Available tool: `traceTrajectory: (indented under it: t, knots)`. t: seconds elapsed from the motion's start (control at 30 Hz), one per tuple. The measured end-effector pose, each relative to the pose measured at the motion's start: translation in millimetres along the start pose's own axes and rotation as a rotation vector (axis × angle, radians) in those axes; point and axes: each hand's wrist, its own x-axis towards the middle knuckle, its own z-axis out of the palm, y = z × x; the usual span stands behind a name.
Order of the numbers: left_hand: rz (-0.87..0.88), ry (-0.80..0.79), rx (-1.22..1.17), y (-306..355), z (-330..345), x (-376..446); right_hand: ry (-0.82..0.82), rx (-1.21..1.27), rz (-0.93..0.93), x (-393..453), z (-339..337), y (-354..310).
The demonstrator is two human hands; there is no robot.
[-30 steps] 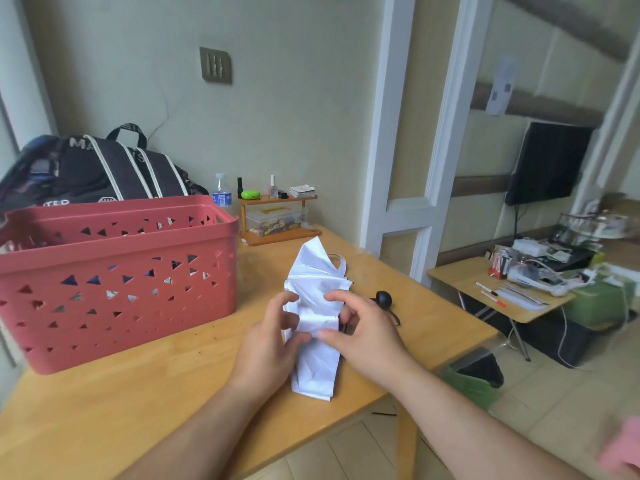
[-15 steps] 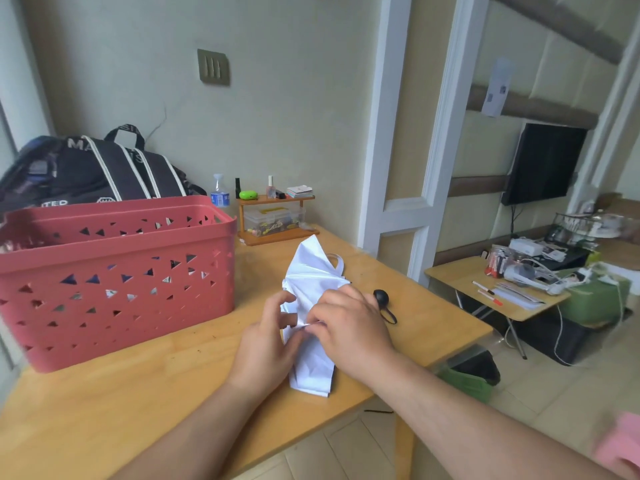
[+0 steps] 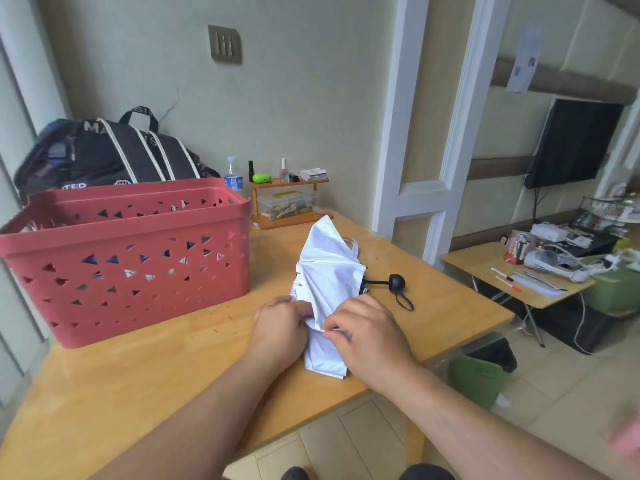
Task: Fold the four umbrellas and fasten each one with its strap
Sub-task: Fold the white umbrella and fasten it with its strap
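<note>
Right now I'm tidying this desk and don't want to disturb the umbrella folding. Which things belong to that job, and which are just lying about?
Job:
white umbrella
its black handle
left hand
right hand

Lying about:
red basket
black bag
small wooden shelf
water bottle

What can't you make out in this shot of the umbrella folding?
Head view only:
- Fastening strap of the white umbrella: not identifiable; the left hand and right hand cover the fabric they pinch.
- Contents of the red basket: its wall hides them; only glimpses show through the holes.
- Pink thing: blurred, cut off by the right edge.
</note>
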Motion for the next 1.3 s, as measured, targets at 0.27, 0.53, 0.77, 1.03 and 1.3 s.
traceTrajectory:
  t: [0.27, 0.53, 0.77, 1.03, 1.3]
  knots:
    - [-0.349, -0.116, -0.45, 17.5, -37.3, 27.8, -0.094, -0.118, -0.065, -18.2, 13.7, -4.1]
    - [-0.278, -0.242, -0.266, 5.9, -21.7, 33.9, -0.062, -0.208, -0.107, -29.4, 13.6, -2.0]
    - [0.038, -0.164, 0.127, 36.6, -15.9, 86.8, -0.012, -0.272, -0.121, -17.2, 5.6, -9.3]
    - [0.022, -0.302, 0.348, 27.1, 10.3, 93.9, -0.207, -0.12, -0.032, -38.6, 20.4, -7.1]
    - [0.073, -0.338, 0.377, 15.3, 31.8, 76.5, -0.404, 0.12, -0.007, -36.5, -7.7, -7.4]
